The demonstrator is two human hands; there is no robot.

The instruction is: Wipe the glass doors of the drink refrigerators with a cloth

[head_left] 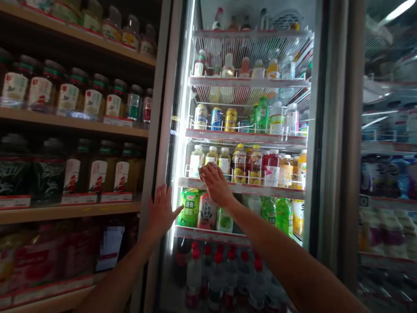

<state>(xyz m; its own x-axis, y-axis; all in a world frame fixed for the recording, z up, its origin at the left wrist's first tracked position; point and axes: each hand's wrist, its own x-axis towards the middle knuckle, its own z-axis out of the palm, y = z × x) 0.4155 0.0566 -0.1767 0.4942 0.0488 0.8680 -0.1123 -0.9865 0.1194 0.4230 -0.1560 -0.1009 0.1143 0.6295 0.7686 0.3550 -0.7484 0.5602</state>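
Observation:
My left hand (161, 213) is open, fingers spread, palm turned toward the metal frame (158, 143) at the left side of a lit drinks fridge. Higher and further right, my right hand (215, 182) is in front of a shelf of bottles, its back toward me and its fingers bent and close together. Its fingertips overlap a yellow-labelled bottle (211, 153); whether they touch it or hold anything is hidden. A white-capped bottle (196, 161) stands just left of the fingers. Below the right hand are a green jug (189, 208) and a pink-labelled jug (207, 212).
Wooden shelves (74, 117) with rows of bottles line the left side. Red-capped bottles (217, 274) fill the fridge bottom. Another glass-fronted fridge (387, 174) stands at right, beyond a metal post (345, 130). A lit screen (109, 256) shows at lower left.

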